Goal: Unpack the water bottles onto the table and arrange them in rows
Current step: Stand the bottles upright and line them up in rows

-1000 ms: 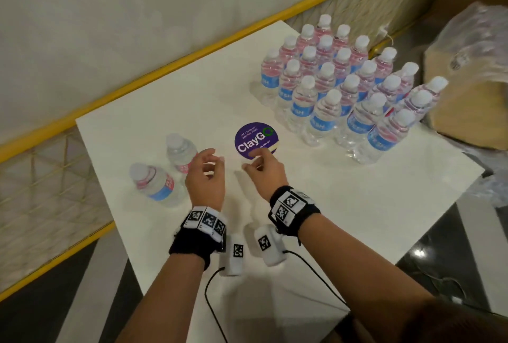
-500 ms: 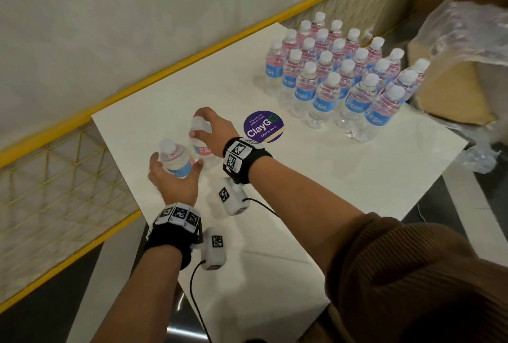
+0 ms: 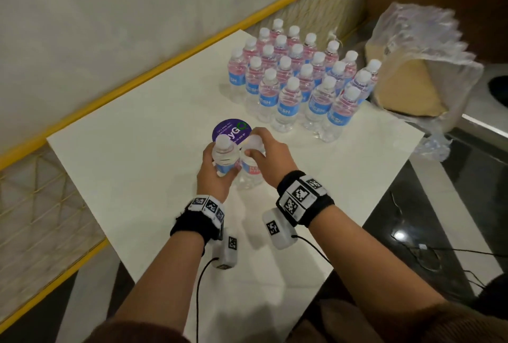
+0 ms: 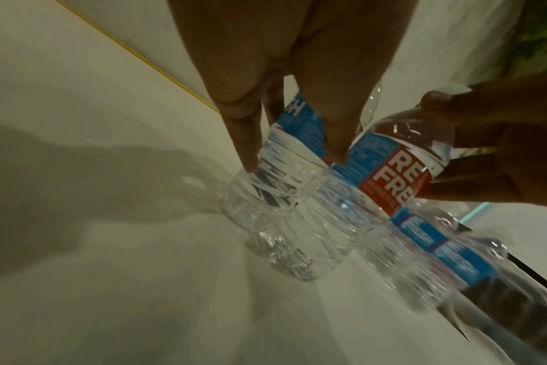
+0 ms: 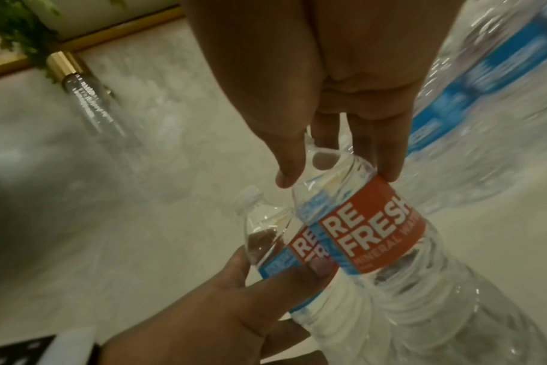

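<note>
Both stray bottles now sit together mid-table, left hand wrapping one bottle, right hand clasping its neighbour; full, thin-walled, best held mid-body.

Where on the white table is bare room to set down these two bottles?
Bare white table runs left of the left hand, and between the purple round sticker and the packed block of upright clear bottles. The far right corner is crowded.

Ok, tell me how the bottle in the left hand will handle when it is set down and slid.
The bottle in the left hand looks full, so probably hefty. Its thin ribbed wall may flex under grip. Tall and narrow, it could tip if pushed high.
</note>
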Tool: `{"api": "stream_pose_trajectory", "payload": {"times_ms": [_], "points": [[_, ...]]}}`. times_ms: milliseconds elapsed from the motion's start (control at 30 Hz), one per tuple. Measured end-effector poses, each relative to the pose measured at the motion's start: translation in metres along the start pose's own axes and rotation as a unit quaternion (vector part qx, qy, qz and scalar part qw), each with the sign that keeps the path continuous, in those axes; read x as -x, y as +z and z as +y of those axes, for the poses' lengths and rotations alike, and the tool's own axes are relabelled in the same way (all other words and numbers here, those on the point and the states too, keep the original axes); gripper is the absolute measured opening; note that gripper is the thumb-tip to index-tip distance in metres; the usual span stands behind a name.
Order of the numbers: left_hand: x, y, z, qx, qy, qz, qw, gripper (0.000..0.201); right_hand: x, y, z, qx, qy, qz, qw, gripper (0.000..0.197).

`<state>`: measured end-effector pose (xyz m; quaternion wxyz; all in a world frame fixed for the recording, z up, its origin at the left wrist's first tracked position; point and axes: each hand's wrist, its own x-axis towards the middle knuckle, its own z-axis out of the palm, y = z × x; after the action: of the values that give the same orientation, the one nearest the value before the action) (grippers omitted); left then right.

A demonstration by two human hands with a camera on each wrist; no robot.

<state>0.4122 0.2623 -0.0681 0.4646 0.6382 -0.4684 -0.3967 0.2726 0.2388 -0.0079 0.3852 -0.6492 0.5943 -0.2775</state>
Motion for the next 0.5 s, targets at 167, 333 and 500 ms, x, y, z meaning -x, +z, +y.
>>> {"api": "stream_pose_trajectory", "payload": {"times_ms": [167, 333, 500], "points": [[-0.013, 0.068, 0.022, 0.002, 0.016, -0.082, 0.997, 0.073, -0.004, -0.058, 0.042, 0.004, 0.026, 0.074, 0.997, 0.038], [-0.029, 0.119, 0.04, -0.005, 0.018, -0.134, 0.991, 0.069, -0.011, -0.101, 0.069, 0.015, 0.059, 0.12, 0.991, 0.041], [-0.041, 0.151, 0.042, -0.02, 0.033, -0.147, 0.988, 0.073, -0.018, -0.125, 0.088, -0.009, 0.072, 0.146, 0.987, 0.043]]}}
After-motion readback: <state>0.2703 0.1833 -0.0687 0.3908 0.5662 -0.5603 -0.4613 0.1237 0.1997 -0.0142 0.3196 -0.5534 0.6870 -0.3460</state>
